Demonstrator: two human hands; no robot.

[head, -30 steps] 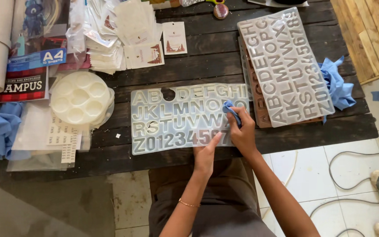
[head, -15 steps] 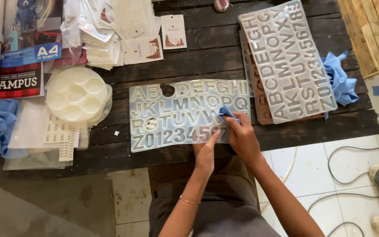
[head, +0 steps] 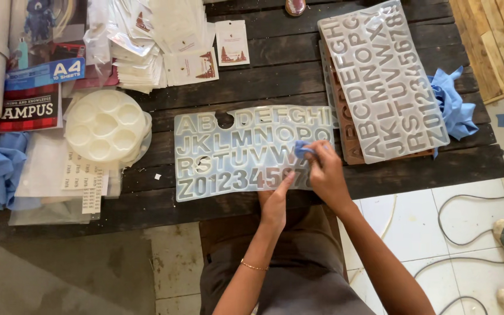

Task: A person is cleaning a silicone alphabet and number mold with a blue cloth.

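While the left hand (head: pixel 276 201) lies flat, pinning the clear letter mould (head: pixel 234 151) on the dark table (head: pixel 275 76), the right hand (head: pixel 325 175) pinches a blue cloth (head: pixel 302 148) at its right end; most cavities look unwiped.

Translucent glossy silicone letter mould (head: pixel 234 154), soft blue cloth (head: pixel 303 148), rough dark wooden table (head: pixel 275 76)

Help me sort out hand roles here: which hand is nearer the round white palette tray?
Left. The left hand presses the clear letter mould's lower edge, closer to the round white palette tray; the right hand, pinching a blue cloth, is farther right.
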